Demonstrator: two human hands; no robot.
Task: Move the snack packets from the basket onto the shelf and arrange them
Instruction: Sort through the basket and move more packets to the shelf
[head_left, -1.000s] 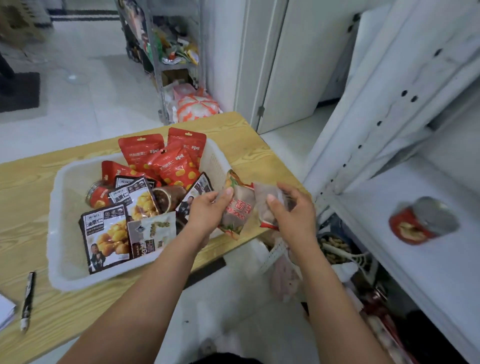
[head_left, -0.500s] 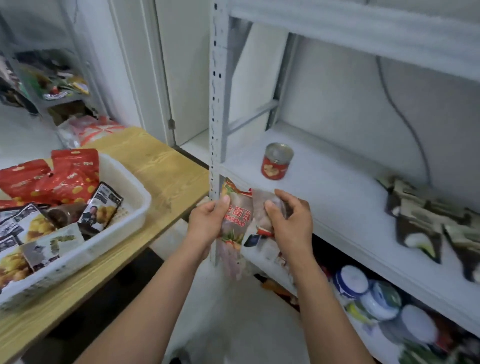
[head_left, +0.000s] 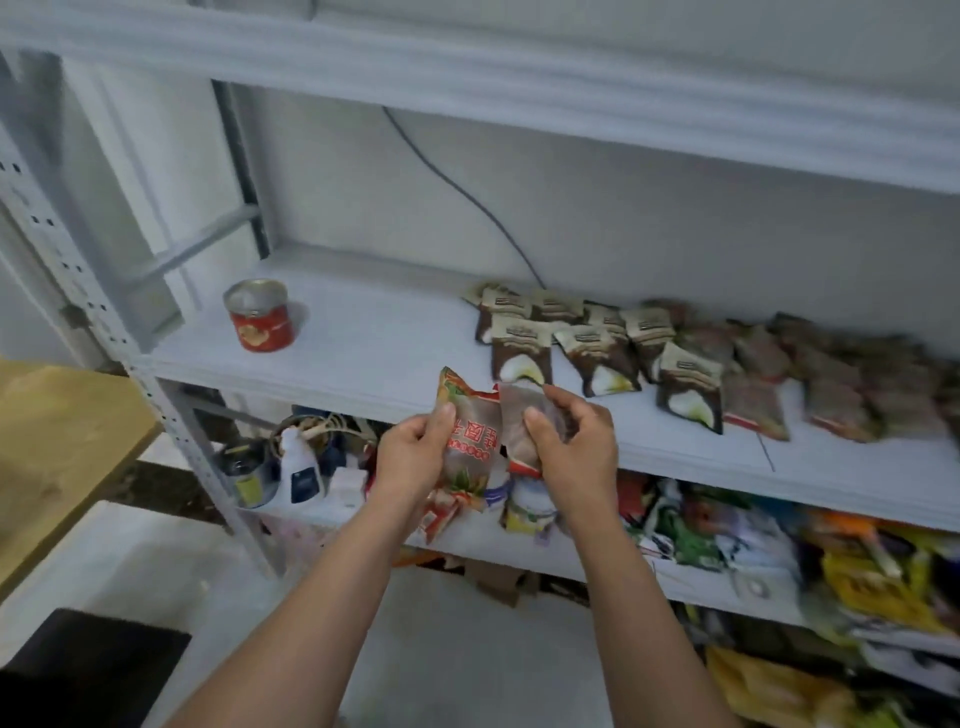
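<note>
My left hand (head_left: 413, 457) grips a snack packet with red lettering (head_left: 470, 434) by its left edge, thumb on its face. My right hand (head_left: 576, 447) holds a second, clear brownish packet (head_left: 517, 423) right beside it. Both packets hang in front of the white shelf's (head_left: 395, 353) front edge. On that shelf lie several brown-and-cream packets (head_left: 597, 348) and, further right, several darker reddish packets (head_left: 831, 384). The basket is out of view.
A red tin can (head_left: 260, 314) stands at the shelf's left end. A wooden table corner (head_left: 57, 441) is at the left. The shelf below holds bottles (head_left: 298, 467) and mixed bags (head_left: 727, 535). A grey cable (head_left: 467, 197) runs down the back wall.
The view has swung right from the basket and table to the shelf. Both hands, still holding the two packets, now sit at the shelf's front edge near the brown-and-cream packets.
</note>
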